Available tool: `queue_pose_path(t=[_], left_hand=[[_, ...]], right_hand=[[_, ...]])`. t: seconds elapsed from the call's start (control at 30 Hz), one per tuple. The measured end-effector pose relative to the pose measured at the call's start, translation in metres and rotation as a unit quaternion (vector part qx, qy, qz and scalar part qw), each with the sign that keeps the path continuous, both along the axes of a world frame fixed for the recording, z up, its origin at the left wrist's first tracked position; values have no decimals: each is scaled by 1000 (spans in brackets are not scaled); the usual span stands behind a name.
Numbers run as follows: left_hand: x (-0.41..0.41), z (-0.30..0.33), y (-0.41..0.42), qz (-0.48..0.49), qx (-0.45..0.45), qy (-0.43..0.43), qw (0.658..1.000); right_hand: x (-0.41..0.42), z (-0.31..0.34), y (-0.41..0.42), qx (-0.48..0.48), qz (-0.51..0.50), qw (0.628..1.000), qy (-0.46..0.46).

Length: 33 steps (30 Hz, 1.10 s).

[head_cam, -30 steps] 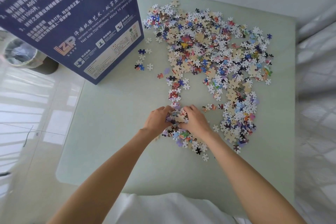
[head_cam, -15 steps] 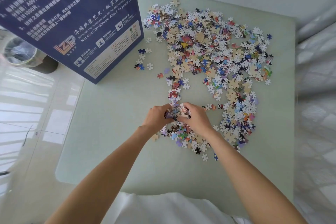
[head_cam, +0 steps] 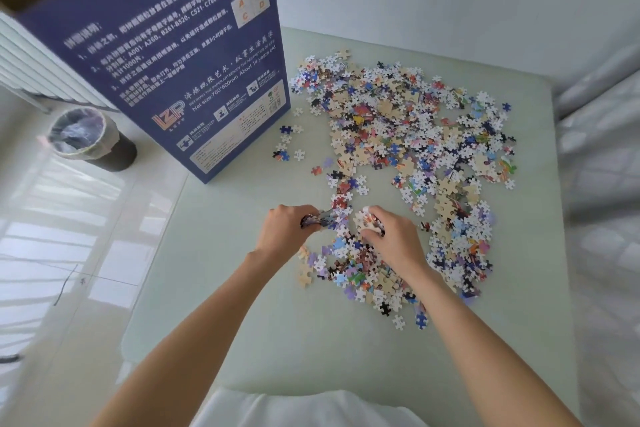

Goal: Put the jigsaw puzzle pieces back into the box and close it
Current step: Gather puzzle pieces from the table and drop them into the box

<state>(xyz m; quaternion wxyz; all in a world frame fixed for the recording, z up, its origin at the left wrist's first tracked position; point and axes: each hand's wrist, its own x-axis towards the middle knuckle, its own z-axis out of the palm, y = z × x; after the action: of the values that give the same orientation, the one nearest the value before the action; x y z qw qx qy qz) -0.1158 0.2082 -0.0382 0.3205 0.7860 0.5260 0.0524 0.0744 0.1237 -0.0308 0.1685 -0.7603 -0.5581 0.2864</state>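
Puzzle pieces [head_cam: 398, 135] gripped in left hand [head_cam: 285, 230], right hand [head_cam: 391, 239], box [head_cam: 166, 73] beyond

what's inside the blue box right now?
Can't tell. The blue box stands upright at the table's far left; only its printed side and a sliver of brown inner flap at the top show. Its contents are hidden by its wall.

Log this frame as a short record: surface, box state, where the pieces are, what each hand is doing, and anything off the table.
surface: pale green table
box: tall blue puzzle box, upright at the table's far left, top open
pieces: loose jigsaw pieces spread over the table's right half
left hand: left hand grips a handful of pieces
right hand: right hand grips a handful of pieces
off table: lined waste bin on the floor at left
progress: most pieces not yet boxed
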Motion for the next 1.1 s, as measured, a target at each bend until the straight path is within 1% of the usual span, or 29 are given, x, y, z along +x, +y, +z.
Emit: queue_pose_path(t=[0.17,0.3,0.47,0.53,0.6,0.67,0.7,0.8,0.87,0.97,1.03,1.1], left_hand=[[-11,46,11,-21,101,-29,994],[-25,101,32,-8,202,-82,976],[-49,194,78,21,350,-122,929],[-60,232,98,50,406,-131,903],[-73,261,120,92,442,-121,884],[-83,275,142,126,448,-80,881],[-87,276,152,136,438,-47,888],[-90,277,175,147,383,70,909],[-91,275,184,140,333,108,926],[-95,269,190,135,289,101,942],[-99,269,192,145,281,53,947],[-102,271,191,151,277,-1,949]], right_hand=[[-8,40,7,51,-5,997,49],[-10,94,39,136,11,987,82],[-17,177,109,255,40,956,140],[-24,213,142,301,61,941,143],[-33,240,176,335,81,929,132],[-43,258,208,363,102,919,115],[-48,264,221,375,113,914,106],[-64,280,258,387,165,903,84],[-75,284,276,368,209,902,84],[-86,284,297,334,263,904,53],[-92,281,307,311,301,901,27],[-98,276,313,290,336,896,25]])
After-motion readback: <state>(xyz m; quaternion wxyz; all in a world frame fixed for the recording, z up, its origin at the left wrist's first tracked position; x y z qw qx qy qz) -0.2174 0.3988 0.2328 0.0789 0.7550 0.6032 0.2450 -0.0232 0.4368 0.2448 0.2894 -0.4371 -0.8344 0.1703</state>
